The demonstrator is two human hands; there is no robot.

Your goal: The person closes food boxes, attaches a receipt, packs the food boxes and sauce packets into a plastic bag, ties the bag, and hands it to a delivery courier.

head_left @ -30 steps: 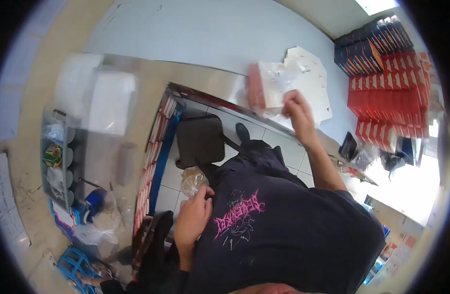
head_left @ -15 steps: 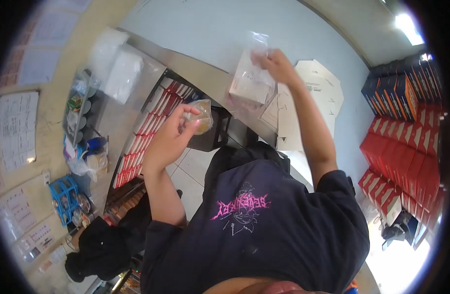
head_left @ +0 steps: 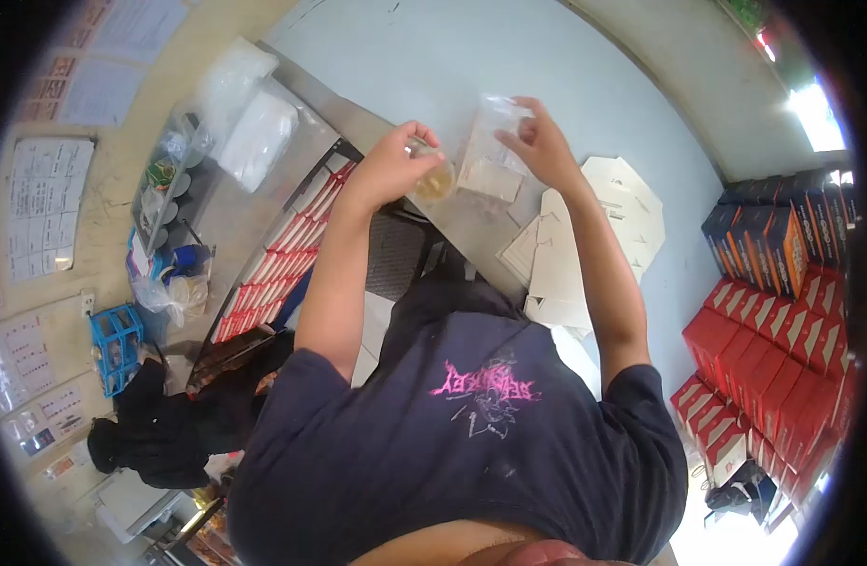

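Note:
My left hand [head_left: 396,168] is closed on a small round clear plastic pack [head_left: 437,183] with yellowish contents, holding it over the counter's edge. Just right of the pack, a clear plastic bag [head_left: 501,111] lies on the counter, with a white box [head_left: 493,177] inside its lower part. The thumb and fingers of my right hand [head_left: 544,146] grip the upper right side of this bag, around its loose end.
Flat white cardboard pieces [head_left: 599,222] lie right of the bag. Red boxes [head_left: 773,340] and dark blue boxes [head_left: 759,236] are stacked at far right. Red-and-white packs [head_left: 283,264] fill a shelf under the left counter, which bears white plastic bags [head_left: 256,141]. A person in black [head_left: 169,424] is at lower left.
My left hand has carried the round pack up and right, close to the bagged box. My right hand stays at the bag's upper end, its fingers now at the right side.

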